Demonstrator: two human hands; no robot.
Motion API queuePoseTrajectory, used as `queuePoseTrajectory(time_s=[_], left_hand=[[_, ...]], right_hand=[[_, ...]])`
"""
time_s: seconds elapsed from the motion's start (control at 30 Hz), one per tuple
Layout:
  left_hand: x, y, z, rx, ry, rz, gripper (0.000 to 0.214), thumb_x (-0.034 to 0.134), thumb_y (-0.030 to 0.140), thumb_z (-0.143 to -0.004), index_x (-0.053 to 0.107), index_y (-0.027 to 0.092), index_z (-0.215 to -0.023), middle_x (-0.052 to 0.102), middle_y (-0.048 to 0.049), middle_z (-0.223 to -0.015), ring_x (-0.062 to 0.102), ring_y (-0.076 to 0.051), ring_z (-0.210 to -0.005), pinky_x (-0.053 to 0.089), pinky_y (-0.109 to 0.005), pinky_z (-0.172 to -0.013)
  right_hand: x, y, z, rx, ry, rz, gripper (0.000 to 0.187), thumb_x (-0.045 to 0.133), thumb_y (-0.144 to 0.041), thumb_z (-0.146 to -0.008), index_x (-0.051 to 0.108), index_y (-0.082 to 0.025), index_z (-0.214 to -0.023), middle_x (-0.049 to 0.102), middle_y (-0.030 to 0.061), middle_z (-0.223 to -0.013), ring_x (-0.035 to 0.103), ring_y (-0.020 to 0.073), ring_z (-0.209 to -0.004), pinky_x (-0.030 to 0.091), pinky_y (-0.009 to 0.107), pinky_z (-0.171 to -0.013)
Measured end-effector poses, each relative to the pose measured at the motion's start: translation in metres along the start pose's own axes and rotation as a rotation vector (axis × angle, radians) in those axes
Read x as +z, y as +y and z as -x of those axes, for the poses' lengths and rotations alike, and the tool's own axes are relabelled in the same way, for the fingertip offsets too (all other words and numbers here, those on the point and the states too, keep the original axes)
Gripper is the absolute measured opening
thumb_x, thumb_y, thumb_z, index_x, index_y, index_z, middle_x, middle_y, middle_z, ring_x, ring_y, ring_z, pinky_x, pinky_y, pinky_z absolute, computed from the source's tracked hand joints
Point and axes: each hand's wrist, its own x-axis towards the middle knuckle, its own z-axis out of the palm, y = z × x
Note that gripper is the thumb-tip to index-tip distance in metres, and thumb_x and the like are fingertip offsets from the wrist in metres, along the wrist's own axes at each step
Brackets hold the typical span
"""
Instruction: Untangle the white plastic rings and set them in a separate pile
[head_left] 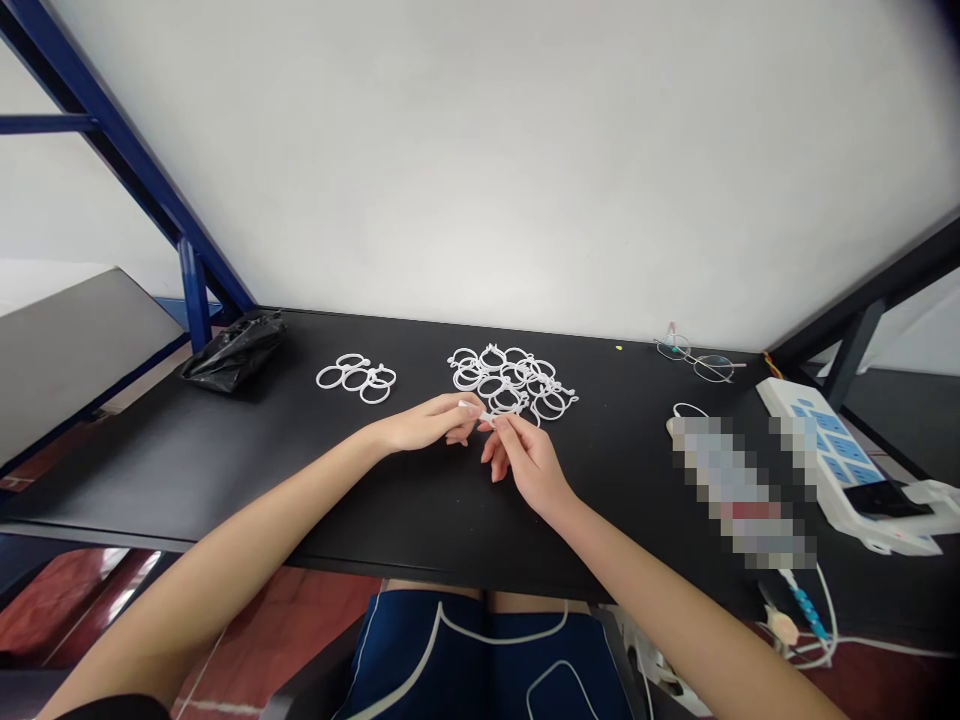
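My left hand [429,422] and my right hand [531,466] meet just in front of a pile of white curtain rings [514,375] with small eyelets. Between the fingertips of both hands is a white curtain ring [486,414], seen nearly edge-on and partly covered by the fingers. Each hand pinches it between thumb and fingers, with the other fingers curled below. Off to the left lies a smaller group of white curtain rings [357,378], apart from the pile.
A crumpled black plastic bag [236,352] lies at the left of the black table [420,520]. Eyeglasses [697,360] rest by the wall at the back right. A blurred-out phone-like object [735,490] with a cable and a white power strip [832,450] are on the right.
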Motion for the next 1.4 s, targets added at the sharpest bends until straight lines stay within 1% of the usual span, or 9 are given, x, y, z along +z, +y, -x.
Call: queuePoseTrajectory(time_s=[0.07, 0.17, 0.3, 0.4, 0.53, 0.63, 0.8, 1.03, 1.4], left_hand=[[0.0021, 0.0005, 0.0004, -0.002, 0.017, 0.020, 0.030, 0.041, 0.044, -0.095, 0.052, 0.016, -0.095, 0.033, 0.0088, -0.056, 0.033, -0.010, -0.053, 0.049, -0.035, -0.074], [0.0037, 0.0016, 0.0012, -0.001, 0.026, 0.021, 0.030, 0.041, 0.045, -0.095, 0.050, 0.017, -0.092, 0.030, 0.0095, -0.055, 0.027, -0.009, -0.050, 0.049, -0.033, -0.068], [0.0039, 0.0028, 0.0017, -0.003, -0.005, 0.034, 0.032, 0.039, 0.047, -0.096, 0.049, 0.017, -0.089, 0.028, 0.0098, -0.055, 0.023, -0.008, -0.049, 0.047, -0.031, -0.065], [0.0040, 0.0025, 0.0011, 0.000, -0.036, 0.066, 0.032, 0.036, 0.046, -0.097, 0.048, 0.017, -0.087, 0.026, 0.0101, -0.055, 0.021, -0.008, -0.048, 0.046, -0.031, -0.065], [0.0042, 0.0017, 0.0005, -0.008, -0.043, 0.061, 0.031, 0.035, 0.044, -0.097, 0.047, 0.018, -0.088, 0.026, 0.0102, -0.054, 0.022, -0.008, -0.048, 0.046, -0.031, -0.065], [0.0044, 0.0019, 0.0006, -0.008, -0.039, 0.052, 0.030, 0.035, 0.044, -0.097, 0.047, 0.018, -0.089, 0.026, 0.0102, -0.054, 0.024, -0.009, -0.047, 0.046, -0.032, -0.065], [0.0056, 0.0036, 0.0001, -0.013, -0.045, 0.056, 0.032, 0.035, 0.046, -0.096, 0.047, 0.018, -0.087, 0.026, 0.0105, -0.053, 0.024, -0.009, -0.047, 0.047, -0.034, -0.066], [0.0081, 0.0027, -0.0006, 0.054, -0.064, 0.108, 0.032, 0.034, 0.045, -0.097, 0.049, 0.017, -0.087, 0.025, 0.0105, -0.054, 0.026, -0.009, -0.047, 0.048, -0.033, -0.066], [0.0069, 0.0011, -0.0002, 0.072, -0.095, 0.128, 0.032, 0.035, 0.043, -0.098, 0.049, 0.017, -0.088, 0.025, 0.0109, -0.054, 0.026, -0.008, -0.047, 0.048, -0.033, -0.067]], right_hand=[[-0.0004, -0.0002, 0.0005, -0.005, -0.002, -0.005, 0.041, 0.045, -0.053, -0.095, 0.064, -0.017, -0.093, 0.060, -0.0016, -0.062, 0.055, 0.0094, -0.044, 0.045, 0.022, -0.044], [-0.0012, -0.0012, 0.0013, -0.017, -0.006, 0.002, 0.041, 0.046, -0.054, -0.095, 0.065, -0.017, -0.092, 0.059, -0.0014, -0.061, 0.056, 0.0105, -0.047, 0.045, 0.023, -0.046], [-0.0012, -0.0012, 0.0017, -0.035, -0.004, 0.000, 0.041, 0.047, -0.054, -0.094, 0.064, -0.017, -0.087, 0.057, -0.0018, -0.060, 0.055, 0.0106, -0.047, 0.045, 0.023, -0.046], [-0.0003, -0.0006, 0.0017, -0.033, -0.001, -0.005, 0.040, 0.045, -0.054, -0.095, 0.058, -0.018, -0.082, 0.052, -0.0042, -0.055, 0.053, 0.0102, -0.045, 0.044, 0.023, -0.046], [0.0015, -0.0014, 0.0019, -0.018, -0.006, 0.004, 0.040, 0.042, -0.053, -0.096, 0.049, -0.021, -0.074, 0.043, -0.0071, -0.051, 0.046, 0.0089, -0.040, 0.042, 0.022, -0.043], [0.0021, -0.0023, 0.0024, -0.012, -0.006, 0.015, 0.042, 0.042, -0.054, -0.096, 0.045, -0.021, -0.070, 0.039, -0.0077, -0.050, 0.042, 0.0086, -0.039, 0.040, 0.022, -0.041], [0.0020, -0.0023, 0.0039, -0.048, 0.008, 0.034, 0.043, 0.041, -0.054, -0.097, 0.044, -0.022, -0.068, 0.039, -0.0070, -0.051, 0.044, 0.0092, -0.041, 0.041, 0.023, -0.042], [0.0000, -0.0043, 0.0061, -0.074, -0.036, 0.050, 0.042, 0.038, -0.051, -0.099, 0.042, -0.022, -0.069, 0.041, -0.0069, -0.052, 0.045, 0.0088, -0.040, 0.038, 0.023, -0.042], [-0.0015, -0.0056, 0.0072, -0.079, -0.075, 0.049, 0.043, 0.037, -0.051, -0.100, 0.042, -0.022, -0.069, 0.042, -0.0069, -0.053, 0.045, 0.0082, -0.040, 0.038, 0.023, -0.042]])
